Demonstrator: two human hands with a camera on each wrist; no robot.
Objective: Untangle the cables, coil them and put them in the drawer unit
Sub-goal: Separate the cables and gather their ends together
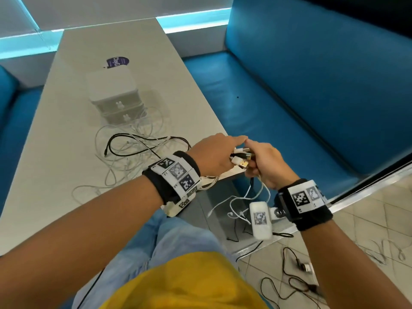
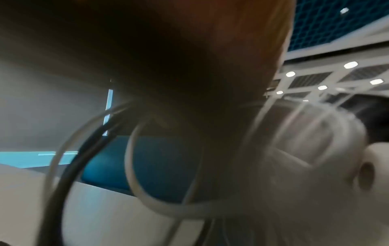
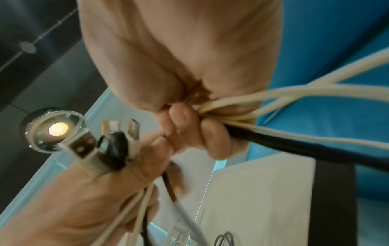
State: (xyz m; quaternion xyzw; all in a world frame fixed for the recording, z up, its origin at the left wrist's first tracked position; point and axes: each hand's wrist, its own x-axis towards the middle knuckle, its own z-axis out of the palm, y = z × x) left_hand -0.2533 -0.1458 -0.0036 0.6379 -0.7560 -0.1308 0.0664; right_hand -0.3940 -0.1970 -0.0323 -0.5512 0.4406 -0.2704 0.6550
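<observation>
A tangle of white and black cables (image 1: 133, 148) lies on the table in front of the white drawer unit (image 1: 116, 94), whose two drawers are closed. At the table's near right corner my left hand (image 1: 231, 150) holds a bundle of several USB plugs (image 1: 242, 157); the right wrist view shows these plugs (image 3: 105, 141) sticking out of its fingers (image 3: 147, 159). My right hand (image 1: 254, 161) meets it, fingers (image 3: 212, 133) curled round white and black cable strands (image 3: 294, 133). Loose ends (image 1: 240, 204) hang below. In the left wrist view a black cable (image 2: 69, 166) and a white cable (image 2: 134, 174) loop out from under my dark palm.
The grey table (image 1: 66, 134) runs away from me, with a purple sticker (image 1: 117, 61) behind the drawer unit. Blue benches (image 1: 289, 103) flank it on both sides. More black cables (image 1: 296, 275) lie on the tiled floor at the lower right.
</observation>
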